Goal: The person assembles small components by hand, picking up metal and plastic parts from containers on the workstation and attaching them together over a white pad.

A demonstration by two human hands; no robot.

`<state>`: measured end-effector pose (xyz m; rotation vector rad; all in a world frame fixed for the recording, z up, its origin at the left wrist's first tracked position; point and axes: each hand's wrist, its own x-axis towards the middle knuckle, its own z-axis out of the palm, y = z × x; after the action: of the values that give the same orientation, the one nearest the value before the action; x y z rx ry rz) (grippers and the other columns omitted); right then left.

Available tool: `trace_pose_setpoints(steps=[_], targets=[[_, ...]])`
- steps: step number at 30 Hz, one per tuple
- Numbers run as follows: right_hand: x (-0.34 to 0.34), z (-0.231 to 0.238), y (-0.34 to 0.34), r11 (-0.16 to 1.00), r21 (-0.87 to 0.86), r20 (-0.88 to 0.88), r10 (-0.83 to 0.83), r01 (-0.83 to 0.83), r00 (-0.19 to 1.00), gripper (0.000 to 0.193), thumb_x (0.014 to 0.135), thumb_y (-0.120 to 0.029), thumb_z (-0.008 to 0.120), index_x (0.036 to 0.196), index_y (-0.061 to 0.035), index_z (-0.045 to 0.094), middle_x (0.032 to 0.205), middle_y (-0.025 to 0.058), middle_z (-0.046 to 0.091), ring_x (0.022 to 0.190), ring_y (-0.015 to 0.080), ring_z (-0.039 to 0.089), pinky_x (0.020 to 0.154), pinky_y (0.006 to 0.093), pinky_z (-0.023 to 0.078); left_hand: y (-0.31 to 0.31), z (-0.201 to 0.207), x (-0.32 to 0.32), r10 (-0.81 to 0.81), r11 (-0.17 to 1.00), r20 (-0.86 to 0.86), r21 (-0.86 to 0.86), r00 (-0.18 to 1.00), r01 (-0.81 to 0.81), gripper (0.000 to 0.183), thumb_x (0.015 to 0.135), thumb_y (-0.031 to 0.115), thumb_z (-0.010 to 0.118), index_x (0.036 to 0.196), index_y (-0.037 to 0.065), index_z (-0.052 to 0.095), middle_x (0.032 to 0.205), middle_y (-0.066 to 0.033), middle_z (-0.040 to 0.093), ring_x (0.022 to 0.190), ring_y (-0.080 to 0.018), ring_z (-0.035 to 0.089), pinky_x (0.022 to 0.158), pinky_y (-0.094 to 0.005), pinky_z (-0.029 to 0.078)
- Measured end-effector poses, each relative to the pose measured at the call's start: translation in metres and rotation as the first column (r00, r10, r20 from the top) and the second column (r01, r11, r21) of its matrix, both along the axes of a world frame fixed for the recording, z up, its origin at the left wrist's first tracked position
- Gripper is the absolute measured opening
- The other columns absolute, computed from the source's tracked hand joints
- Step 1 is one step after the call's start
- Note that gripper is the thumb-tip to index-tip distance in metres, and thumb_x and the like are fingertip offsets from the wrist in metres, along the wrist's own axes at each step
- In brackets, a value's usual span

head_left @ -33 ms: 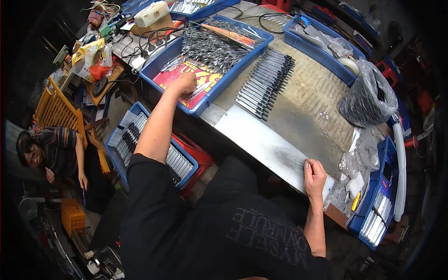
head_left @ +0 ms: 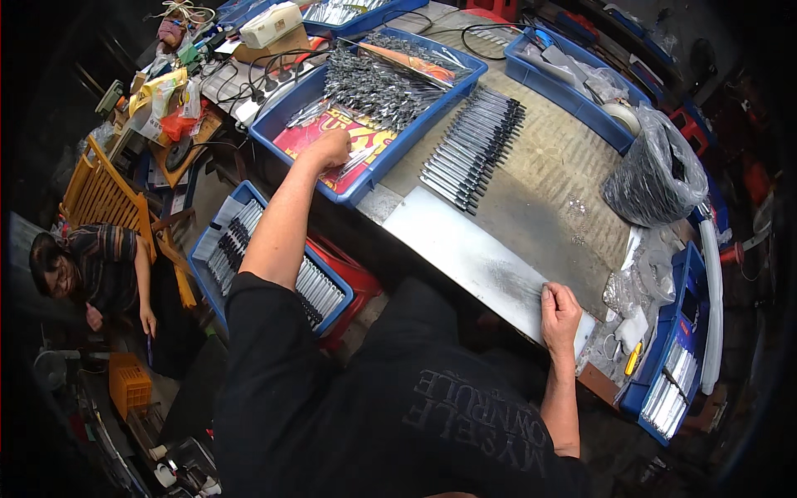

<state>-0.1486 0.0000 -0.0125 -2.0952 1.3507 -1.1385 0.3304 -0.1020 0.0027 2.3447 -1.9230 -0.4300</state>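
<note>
Reaching into a blue tray (head_left: 422,126), my left hand (head_left: 330,151) is closed, its fingers curled down beside a few loose silver pens (head_left: 359,159) on a red and yellow printed sheet (head_left: 300,138). What its fingertips hold is hidden. Behind it, the tray bears a heap of silver and black pens (head_left: 374,87). My right hand (head_left: 561,319) rests at the near edge of a white board (head_left: 448,242), fingers bent in and thumb against them; anything inside is out of sight. Between the hands, silver and black pens (head_left: 473,149) lie side by side in a long slanting row.
Below my left arm, another blue tray (head_left: 340,312) of pens sits over a red stool (head_left: 365,286). A bag-lined bin (head_left: 652,178) stands at the right, near a yellow-handled tool (head_left: 633,358) and a blue tray (head_left: 635,397). Another person (head_left: 104,257) is at far left.
</note>
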Motion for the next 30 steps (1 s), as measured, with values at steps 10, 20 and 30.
trace_pose_setpoints(steps=[10, 20, 30], targets=[[-0.002, -0.001, 0.001, 1.0, -0.004, -0.013, -0.01, 0.01, 1.0, 0.009, 0.08, -0.007, 0.057, 0.083, 0.0016, 0.059, 0.066, 0.011, 0.054, 0.057, 0.0203, 0.052, 0.054, 0.0294, 0.041, 0.006, 0.012, -0.008, 0.021, 0.993, -0.018, -0.119, 1.0, -0.023, 0.016, 0.07, 0.016, 0.06, 0.076, 0.003, 0.053, 0.071, -0.0141, 0.058, 0.069, -0.0269, 0.056, 0.062, -0.0373, 0.042], [-0.003, -0.002, 0.0, 1.0, -0.016, -0.012, 0.005, -0.005, 1.0, 0.009, 0.079, -0.006, 0.057, 0.082, 0.0016, 0.058, 0.064, 0.0105, 0.053, 0.054, 0.0198, 0.05, 0.052, 0.0291, 0.04, 0.013, 0.024, -0.016, 0.019, 0.954, -0.097, -0.295, 0.995, -0.047, 0.01, 0.072, 0.011, 0.06, 0.077, 0.003, 0.055, 0.072, -0.0159, 0.059, 0.071, -0.0288, 0.058, 0.063, -0.0371, 0.043], [0.001, 0.01, 0.001, 1.0, 0.017, 0.038, 0.013, -0.013, 0.999, 0.008, 0.079, -0.006, 0.056, 0.082, 0.0023, 0.058, 0.063, 0.0104, 0.051, 0.053, 0.0185, 0.048, 0.05, 0.0294, 0.038, 0.05, 0.081, -0.12, -0.323, 0.933, -0.878, -0.359, 0.353, -0.039, 0.022, 0.084, 0.011, 0.056, 0.103, 0.0, 0.056, 0.073, 0.0033, 0.052, 0.06, -0.0031, 0.046, 0.053, -0.0175, 0.039]])
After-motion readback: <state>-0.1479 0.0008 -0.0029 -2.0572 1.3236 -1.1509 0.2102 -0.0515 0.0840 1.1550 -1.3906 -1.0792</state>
